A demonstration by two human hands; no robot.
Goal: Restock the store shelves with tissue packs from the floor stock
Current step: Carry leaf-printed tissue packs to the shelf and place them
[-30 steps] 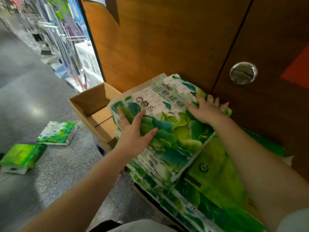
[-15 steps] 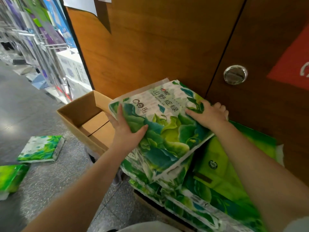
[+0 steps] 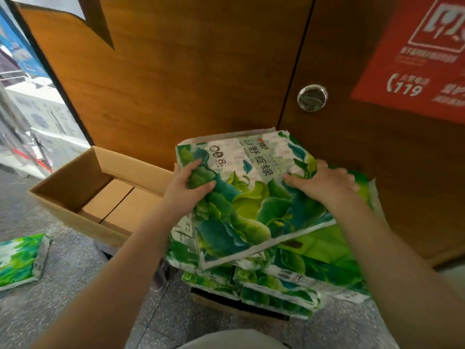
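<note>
A large green-and-white tissue pack [image 3: 249, 202] lies tilted on top of a stack of similar packs [image 3: 276, 285] against a wooden cabinet. My left hand [image 3: 187, 191] pinches the wrapper at the pack's left edge, fingers curled into the plastic. My right hand [image 3: 323, 183] grips the pack's right edge with its fingers curled over it. Below it lies a bright green pack [image 3: 324, 245]. The stack sits on a low cardboard base.
An open, empty cardboard box [image 3: 83, 187] stands left of the stack. One loose tissue pack [image 3: 21, 260] lies on the grey floor at far left. Wooden cabinet doors [image 3: 176, 84] with a round metal pull [image 3: 312, 97] and a red sign [image 3: 415, 59] rise behind. Store shelving [image 3: 27, 117] stands at upper left.
Both hands went from lying flat on the top pack to curling round its edges. The pack's left side has lifted slightly, and my view has moved closer.
</note>
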